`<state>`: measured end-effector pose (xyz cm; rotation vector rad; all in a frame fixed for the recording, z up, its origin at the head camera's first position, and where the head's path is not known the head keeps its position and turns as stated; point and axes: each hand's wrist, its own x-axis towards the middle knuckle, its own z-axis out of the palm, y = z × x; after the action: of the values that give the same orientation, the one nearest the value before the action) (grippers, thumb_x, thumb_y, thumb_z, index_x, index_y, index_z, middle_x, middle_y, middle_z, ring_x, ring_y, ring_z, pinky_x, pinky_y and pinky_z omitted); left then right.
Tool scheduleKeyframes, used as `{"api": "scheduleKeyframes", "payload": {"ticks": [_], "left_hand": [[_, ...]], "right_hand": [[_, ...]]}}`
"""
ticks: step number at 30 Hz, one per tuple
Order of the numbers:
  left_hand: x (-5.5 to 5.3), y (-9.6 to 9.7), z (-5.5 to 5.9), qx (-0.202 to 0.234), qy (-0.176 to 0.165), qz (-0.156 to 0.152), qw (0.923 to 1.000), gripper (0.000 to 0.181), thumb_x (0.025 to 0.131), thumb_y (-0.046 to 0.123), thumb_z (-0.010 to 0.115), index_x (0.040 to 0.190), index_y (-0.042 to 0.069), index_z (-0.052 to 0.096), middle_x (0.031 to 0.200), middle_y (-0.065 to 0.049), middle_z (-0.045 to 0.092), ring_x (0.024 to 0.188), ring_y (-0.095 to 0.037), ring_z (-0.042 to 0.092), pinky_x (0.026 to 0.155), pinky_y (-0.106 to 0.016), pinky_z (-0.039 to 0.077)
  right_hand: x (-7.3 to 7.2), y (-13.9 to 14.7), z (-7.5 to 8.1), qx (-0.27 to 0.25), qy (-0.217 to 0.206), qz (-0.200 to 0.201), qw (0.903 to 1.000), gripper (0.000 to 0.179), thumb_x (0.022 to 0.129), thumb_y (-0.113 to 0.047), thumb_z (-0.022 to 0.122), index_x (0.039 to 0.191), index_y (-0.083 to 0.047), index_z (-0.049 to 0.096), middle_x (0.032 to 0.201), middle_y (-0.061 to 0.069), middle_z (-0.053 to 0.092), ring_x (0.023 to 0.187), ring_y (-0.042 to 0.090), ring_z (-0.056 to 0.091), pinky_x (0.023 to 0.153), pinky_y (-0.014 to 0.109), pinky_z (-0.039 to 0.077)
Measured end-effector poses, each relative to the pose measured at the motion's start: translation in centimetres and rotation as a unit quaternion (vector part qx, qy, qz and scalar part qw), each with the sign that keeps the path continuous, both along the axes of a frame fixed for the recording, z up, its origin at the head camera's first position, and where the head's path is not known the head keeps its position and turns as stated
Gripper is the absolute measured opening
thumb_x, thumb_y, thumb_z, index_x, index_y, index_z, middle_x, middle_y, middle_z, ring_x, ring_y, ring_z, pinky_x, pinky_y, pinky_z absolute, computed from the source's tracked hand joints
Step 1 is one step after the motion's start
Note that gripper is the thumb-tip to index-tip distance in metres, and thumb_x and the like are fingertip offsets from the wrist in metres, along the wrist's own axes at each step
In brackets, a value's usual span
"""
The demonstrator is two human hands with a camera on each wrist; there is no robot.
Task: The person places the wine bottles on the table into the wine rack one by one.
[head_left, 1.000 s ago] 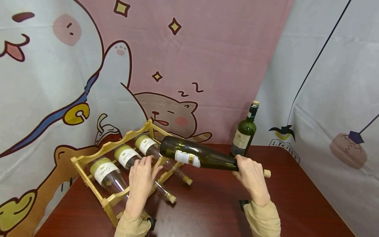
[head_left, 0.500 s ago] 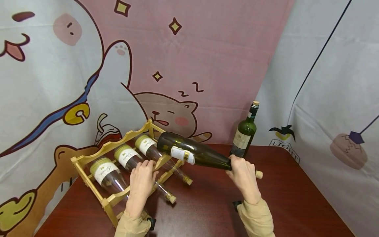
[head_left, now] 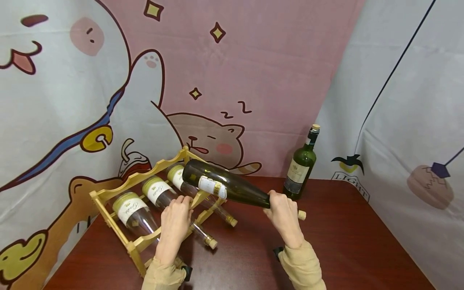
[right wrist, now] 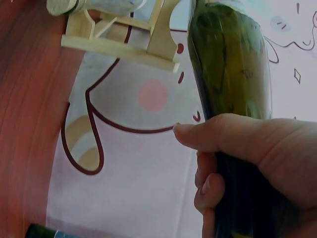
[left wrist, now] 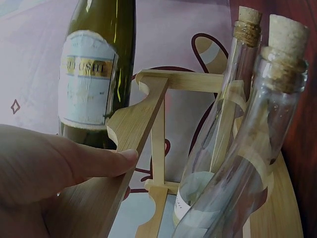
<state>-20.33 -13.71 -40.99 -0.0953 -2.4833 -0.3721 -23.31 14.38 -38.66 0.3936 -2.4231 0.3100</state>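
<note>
My right hand point(head_left: 284, 215) grips a dark green wine bottle point(head_left: 232, 185) round its neck, the cork poking out past the hand. The bottle lies tilted in the air, base up and to the left, over the far right part of the wooden wine rack point(head_left: 132, 246). My left hand point(head_left: 175, 221) holds the rack's front upper rail, thumb point(left wrist: 106, 162) on one face and a fingertip showing beyond it. Clear bottles with white labels lie in the rack: a left one point(head_left: 131, 207), a middle one point(head_left: 157, 190) and a right one point(head_left: 176, 175), corks toward me.
A green wine bottle point(head_left: 300, 167) with a cork stands upright at the back right of the dark red table point(head_left: 344, 237). Behind the table hangs a cartoon-printed cloth point(head_left: 275, 80). The rack occupies the table's left side.
My right hand has carried the dark green bottle leftward, and its base has risen slightly over the rack. The left hand stays on the rail. The whole view shifts slightly.
</note>
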Motion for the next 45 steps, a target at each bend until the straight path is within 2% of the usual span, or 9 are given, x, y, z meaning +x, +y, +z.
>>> {"api": "scheduleKeyframes", "payload": {"ticks": [6,14,23,30,45], "left_hand": [[0.0,-0.2,0.0,-0.001,0.001,0.003,1.0,0.025,0.069,0.005,0.078,0.09,0.004,0.065,0.083,-0.01,0.064,0.073,-0.032,0.062,0.054,-0.042,0.047],[0.0,-0.3,0.0,0.0,0.003,0.0,1.0,0.025,0.069,0.004,0.078,0.09,0.004,0.064,0.083,-0.01,0.064,0.073,-0.032,0.062,0.055,-0.042,0.048],[-0.1,-0.3,0.0,-0.003,0.003,-0.004,1.0,0.025,0.069,0.004,0.077,0.091,0.005,0.064,0.082,-0.01,0.064,0.073,-0.031,0.062,0.054,-0.042,0.048],[-0.1,-0.2,-0.1,-0.004,0.012,-0.005,0.9999,0.025,0.069,0.004,0.077,0.09,0.005,0.065,0.082,-0.01,0.064,0.073,-0.031,0.063,0.054,-0.042,0.048],[-0.2,-0.1,-0.2,-0.004,0.018,-0.006,0.9998,0.024,0.069,0.004,0.078,0.089,0.004,0.065,0.082,-0.01,0.065,0.072,-0.031,0.063,0.053,-0.042,0.047]], "right_hand": [[-0.3,-1.5,0.0,-0.011,0.03,-0.005,0.9995,0.031,0.054,-0.003,0.078,0.065,-0.008,0.049,0.052,0.009,0.055,0.044,0.029,0.056,0.037,0.041,0.039],[-0.9,-3.7,0.1,-0.016,-0.018,-0.013,0.9996,0.033,0.057,-0.006,0.085,0.069,-0.004,0.054,0.059,0.014,0.061,0.05,0.032,0.061,0.043,0.042,0.046],[-1.8,-6.4,0.4,-0.033,-0.053,-0.006,0.998,0.031,0.061,-0.007,0.083,0.067,-0.004,0.053,0.061,0.016,0.062,0.052,0.033,0.062,0.046,0.042,0.048],[-2.5,-8.2,0.1,-0.054,-0.064,0.016,0.9964,0.026,0.063,-0.001,0.077,0.063,-0.004,0.051,0.058,0.015,0.06,0.049,0.031,0.06,0.044,0.038,0.046],[-3.6,-11.0,-0.4,-0.105,-0.095,0.028,0.9896,0.02,0.065,0.004,0.07,0.063,-0.002,0.051,0.058,0.017,0.059,0.053,0.034,0.062,0.046,0.039,0.046]]}}
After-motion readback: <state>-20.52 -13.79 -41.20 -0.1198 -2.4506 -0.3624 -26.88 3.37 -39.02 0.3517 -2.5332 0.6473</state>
